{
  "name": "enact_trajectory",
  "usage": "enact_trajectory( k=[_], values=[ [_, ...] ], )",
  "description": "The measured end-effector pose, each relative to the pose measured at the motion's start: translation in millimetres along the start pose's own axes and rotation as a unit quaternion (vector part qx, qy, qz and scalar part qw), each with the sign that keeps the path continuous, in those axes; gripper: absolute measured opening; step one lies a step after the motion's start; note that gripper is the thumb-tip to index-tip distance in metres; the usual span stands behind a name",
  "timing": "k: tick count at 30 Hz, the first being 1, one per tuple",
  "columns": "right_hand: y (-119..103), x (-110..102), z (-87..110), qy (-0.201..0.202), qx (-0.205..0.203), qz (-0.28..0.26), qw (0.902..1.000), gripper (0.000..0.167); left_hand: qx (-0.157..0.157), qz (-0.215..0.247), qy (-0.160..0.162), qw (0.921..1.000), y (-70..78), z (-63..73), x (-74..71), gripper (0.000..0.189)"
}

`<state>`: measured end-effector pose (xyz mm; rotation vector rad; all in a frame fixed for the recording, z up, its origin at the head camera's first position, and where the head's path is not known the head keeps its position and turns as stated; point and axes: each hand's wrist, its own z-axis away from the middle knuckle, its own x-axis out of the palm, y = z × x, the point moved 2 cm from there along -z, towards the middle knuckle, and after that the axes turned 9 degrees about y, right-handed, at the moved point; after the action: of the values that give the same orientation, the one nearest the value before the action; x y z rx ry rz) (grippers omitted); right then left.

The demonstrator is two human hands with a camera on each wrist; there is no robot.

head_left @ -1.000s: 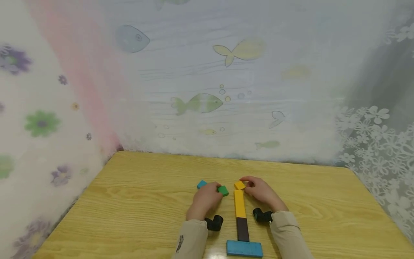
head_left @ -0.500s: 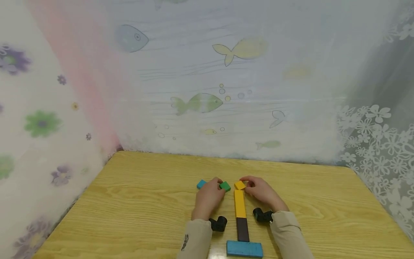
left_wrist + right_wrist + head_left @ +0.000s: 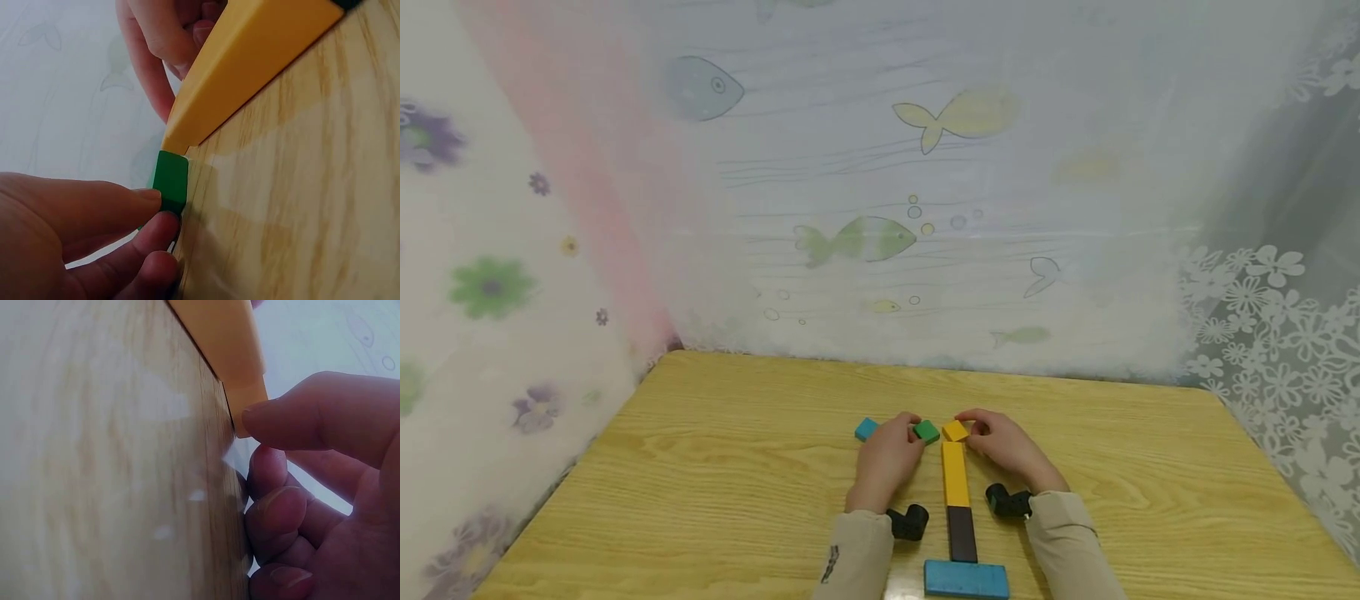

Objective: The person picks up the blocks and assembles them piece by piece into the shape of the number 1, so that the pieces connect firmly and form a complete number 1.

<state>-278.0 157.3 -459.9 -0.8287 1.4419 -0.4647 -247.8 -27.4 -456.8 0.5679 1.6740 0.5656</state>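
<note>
Between thumb and fingers my left hand [image 3: 887, 462] pinches a small green block [image 3: 927, 432], low on the table. Just right of it lies a small yellow block [image 3: 955, 431], turned cornerwise, at the far end of a long yellow block [image 3: 955, 473]. My right hand [image 3: 1006, 447] holds that small yellow block from its right side, thumb against it in the right wrist view. A dark brown block [image 3: 962, 533] continues the line toward me, ending at a wide blue block [image 3: 966, 578] set crosswise. A small blue block [image 3: 866, 429] sits beyond my left hand, partly hidden by it.
The wooden table [image 3: 715, 467] runs back to a wall covering [image 3: 850, 167] printed with fish. Black wrist cameras [image 3: 910, 522] jut inward from both sleeves, on either side of the line of blocks.
My left hand has brought the green block to the right and slightly away from me, close to the small yellow block. The right hand has stayed in place.
</note>
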Motion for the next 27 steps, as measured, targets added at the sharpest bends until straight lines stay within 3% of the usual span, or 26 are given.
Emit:
enact_trajectory(
  k=[27],
  values=[
    [1.7,0.2,-0.7,-0.002,0.004,-0.009,1.0,0.035,0.001,0.021,-0.033,0.9993,8.0,-0.2,5.4,0.034]
  ],
)
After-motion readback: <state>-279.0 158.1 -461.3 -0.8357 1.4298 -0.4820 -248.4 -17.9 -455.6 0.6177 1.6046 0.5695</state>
